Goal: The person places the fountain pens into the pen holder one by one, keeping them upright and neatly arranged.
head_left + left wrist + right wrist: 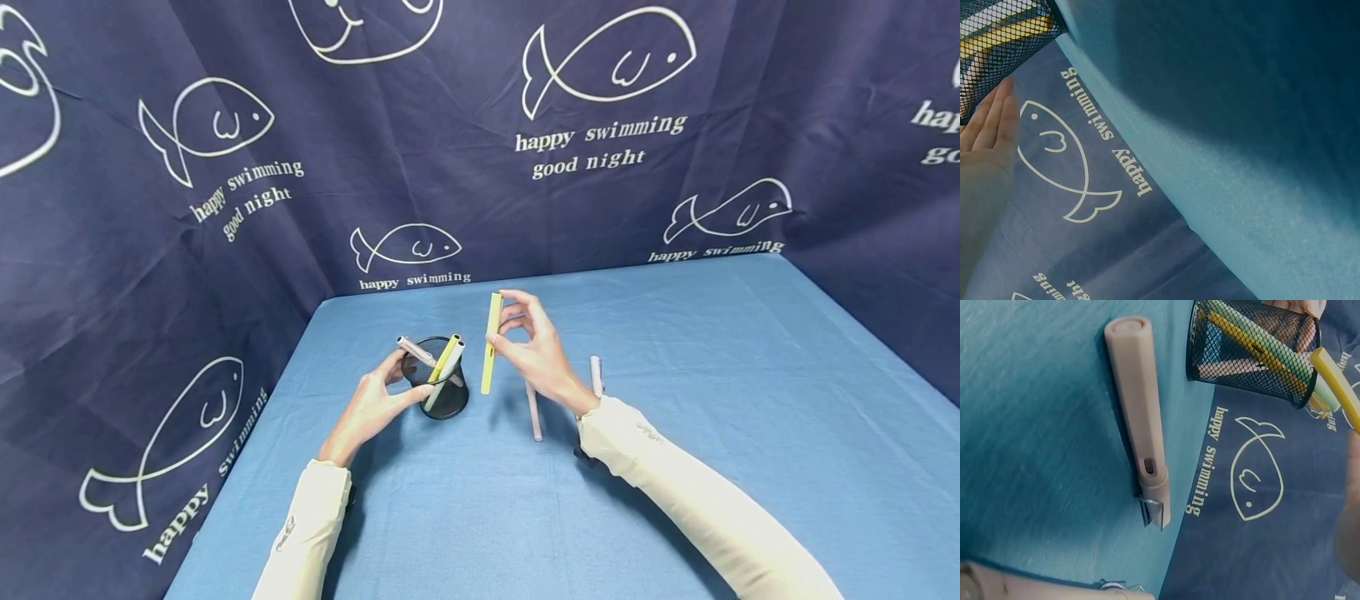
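Note:
A black mesh pen cup [447, 406] stands on the table, gripped round its side by my left hand [372, 408], thumb in front and fingers behind. Inside it lean a yellow pen [444, 360], a pale green pen [452, 360] and a pale pink pen [415, 349]. To the right of the cup, my right hand [538, 354] pinches another yellow pen [487, 375] between thumb and fingers, nearly upright above the table. In the left wrist view, the left fingers [999, 122] lie along the mesh.
Beneath the right hand and wrist, two pale pink pens lie on the blue tablecloth [450, 517]: one with a clip [1138, 394], the other [1041, 586] farther right. A dark blue curtain [480, 192] with white fish drawings hangs behind the table and along both sides.

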The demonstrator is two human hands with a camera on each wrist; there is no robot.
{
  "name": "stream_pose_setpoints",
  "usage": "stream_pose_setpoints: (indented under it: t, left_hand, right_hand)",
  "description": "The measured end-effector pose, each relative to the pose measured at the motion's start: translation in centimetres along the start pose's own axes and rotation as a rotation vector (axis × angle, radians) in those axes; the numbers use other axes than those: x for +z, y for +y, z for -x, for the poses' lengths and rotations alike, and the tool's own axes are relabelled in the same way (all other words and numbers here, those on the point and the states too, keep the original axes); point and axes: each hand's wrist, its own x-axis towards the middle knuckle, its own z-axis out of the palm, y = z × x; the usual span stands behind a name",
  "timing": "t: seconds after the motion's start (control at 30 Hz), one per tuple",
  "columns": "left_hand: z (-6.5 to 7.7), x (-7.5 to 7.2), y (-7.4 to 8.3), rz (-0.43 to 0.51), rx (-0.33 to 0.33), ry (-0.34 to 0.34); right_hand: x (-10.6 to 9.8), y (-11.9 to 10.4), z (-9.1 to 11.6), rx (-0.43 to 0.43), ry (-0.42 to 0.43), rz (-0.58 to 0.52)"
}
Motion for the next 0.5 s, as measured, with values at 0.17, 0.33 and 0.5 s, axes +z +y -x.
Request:
stream_pose_setpoints:
  t: [0.17,0.33,0.5]
  left_hand:
    - [0.0,0.0,0.0,-0.001,0.000,-0.001]
    - [0.0,0.0,0.1,-0.004,-0.006,-0.001]
    - [0.1,0.0,0.1,-0.010,-0.018,-0.002]
  right_hand:
    - [0.4,0.0,0.1,-0.013,-0.005,-0.013]
    - [0.8,-0.1,0.0,-0.007,-0.005,-0.034]
    - [1.3,-0.2,0.0,0.000,-0.006,-0.041]
